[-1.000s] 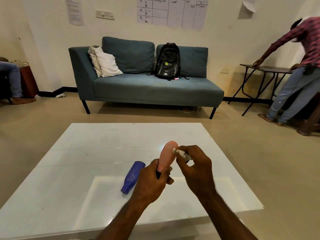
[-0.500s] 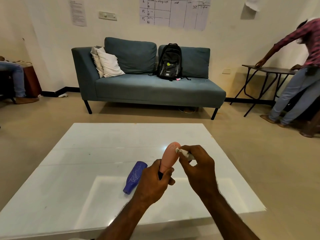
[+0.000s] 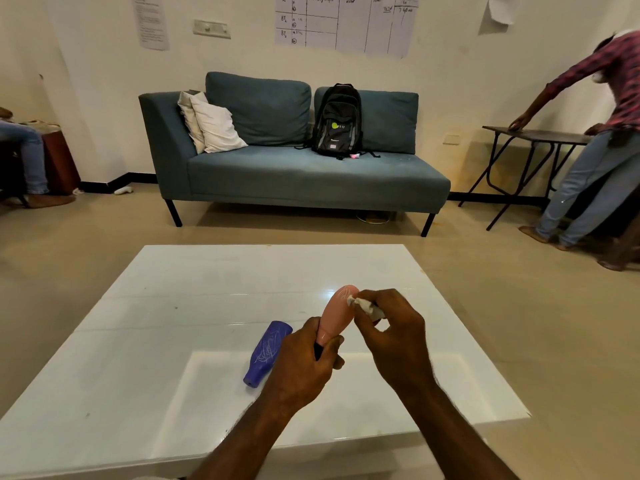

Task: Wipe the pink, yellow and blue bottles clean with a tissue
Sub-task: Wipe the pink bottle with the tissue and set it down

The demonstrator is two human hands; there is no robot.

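Grips pink bottle (image 3: 337,313) by its neck in curled left hand (image 3: 301,362), above the surface (image 3: 173,306), long axis near upright, base pointing up and away. Pinches tissue (image 3: 356,301) between right hand (image 3: 394,337) fingers, against that base. Just left, flat on the surface: blue bottle (image 3: 266,353), neck nearward.

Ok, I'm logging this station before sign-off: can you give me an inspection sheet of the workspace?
Surface: glossy white low table.
Job's things: pink plastic bottle held above it; blue plastic bottle with scribbles lying on its side; crumpled white tissue against the pink bottle; yellow bottle not seen.
Clutter: nothing seen.
Grippers: left hand grips the pink bottle's lower end; right hand pinches the tissue.
Cables: nothing seen.
Surroundings: teal fabric sofa with black backpack; dark folding table, a person leaning on it.
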